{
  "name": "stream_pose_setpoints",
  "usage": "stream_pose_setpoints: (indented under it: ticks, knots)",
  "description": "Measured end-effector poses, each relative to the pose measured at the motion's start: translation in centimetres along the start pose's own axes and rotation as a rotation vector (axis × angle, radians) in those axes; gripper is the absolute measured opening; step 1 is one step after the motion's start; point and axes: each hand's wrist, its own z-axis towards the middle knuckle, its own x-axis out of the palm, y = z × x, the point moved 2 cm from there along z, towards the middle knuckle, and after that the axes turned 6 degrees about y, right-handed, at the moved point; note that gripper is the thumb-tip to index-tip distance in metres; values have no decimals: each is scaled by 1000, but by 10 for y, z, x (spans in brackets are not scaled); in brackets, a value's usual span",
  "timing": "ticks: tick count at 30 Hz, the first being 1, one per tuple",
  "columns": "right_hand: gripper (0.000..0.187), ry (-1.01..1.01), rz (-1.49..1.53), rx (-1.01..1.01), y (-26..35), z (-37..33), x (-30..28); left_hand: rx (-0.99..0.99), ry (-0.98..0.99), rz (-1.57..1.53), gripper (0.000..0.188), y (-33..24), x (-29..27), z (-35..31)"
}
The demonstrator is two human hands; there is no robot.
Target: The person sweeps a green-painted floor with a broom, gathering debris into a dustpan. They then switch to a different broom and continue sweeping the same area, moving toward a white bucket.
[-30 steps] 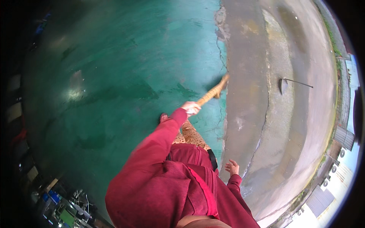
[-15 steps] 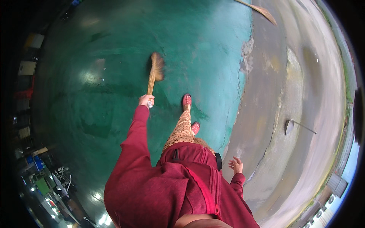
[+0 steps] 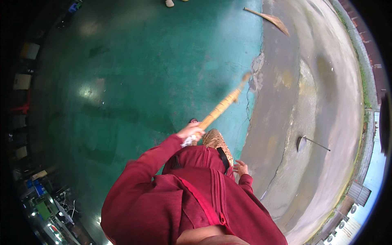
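My left hand [image 3: 190, 131] grips a straw broom [image 3: 220, 108] by the end of its pale handle, in front of my waist. White wrapping shows at the butt below my fingers. The broom slants up and to the right, its blurred head end near the cracked edge of the green floor [image 3: 134, 73]. Whether the bristles touch the floor, I cannot tell. At my right hip my right hand [image 3: 241, 168] hangs with its fingers apart and nothing in it.
Another broom [image 3: 277, 23] lies across the floor edge at the far right. A long-handled dustpan [image 3: 301, 143] stands on the grey concrete [image 3: 273, 122] to my right. Someone's feet in light shoes [image 3: 170, 3] show at the top. Cluttered equipment [image 3: 45, 204] lines the left.
My left hand has swung the broom from the left across to the right and nearer my body. My legs have stepped. A person's feet have come into view at the top.
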Motion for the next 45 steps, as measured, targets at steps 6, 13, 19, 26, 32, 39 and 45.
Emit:
stream_pose_setpoints:
  ticks: [6, 13, 19, 26, 32, 39, 45]
  knots:
    - [32, 5, -25, -71, 80, 52, 25, -256, 125, -446, 18, -25, 39, 219]
    - [34, -75, -119, 163, 105, 74, -76, -304, -43, -374, 12, -72, -6, 362]
    - [36, -125, -80, 228, 244, 124, -92, 24, -165, -228, 18, -187, -155, 281]
    - [34, -27, -396, -51, 438, 192, -23, 363, -535, -795, 9, -185, -264, 107]
    - [36, 120, -485, -73, 497, 223, 62, 480, -933, -718, 11, -227, -302, 31]
    - [34, 180, -703, 191, 494, 248, 132, 559, -1001, -465, 15, -314, -249, -20]
    - [33, 156, -563, 77, 539, 278, 205, 339, -473, -404, 45, -375, -232, -11]
